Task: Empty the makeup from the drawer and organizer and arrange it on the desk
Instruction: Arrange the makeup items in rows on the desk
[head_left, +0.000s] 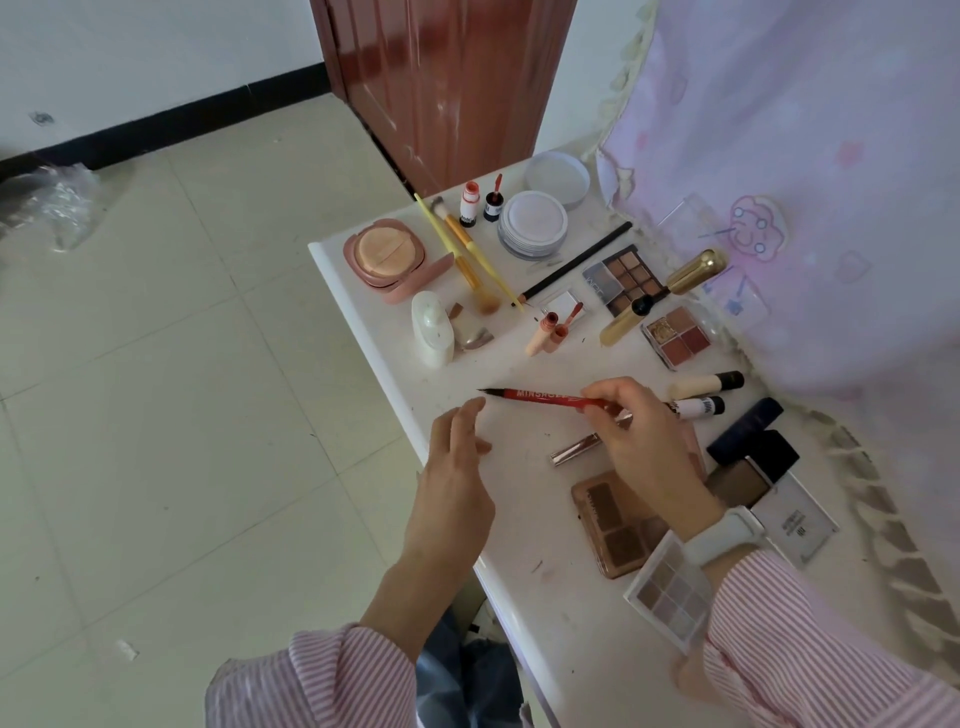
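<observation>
My right hand (636, 441) grips a red eyeliner pen (540, 396) by its back end, its uncapped black tip pointing left just above the white desk (524, 613). My left hand (457, 467) hovers open at the desk's left edge, fingertips close to the pen tip without touching it. Makeup lies spread over the desk: a pink cushion compact (387, 257), yellow brushes (467, 249), a brown eyeshadow palette (626, 278), a red-toned palette (678, 335), a contour palette (615, 525) and a pale palette (670, 590) under my right forearm. No drawer or organizer shows.
A white bottle (431, 330), a powder jar (532, 223) with its lid (556, 176), a gold mascara (665, 291), lip tints (550, 327), tubes (704, 387) and dark cases (748, 431) crowd the desk. A pink cloth (805, 182) covers something at the right. Tiled floor lies left.
</observation>
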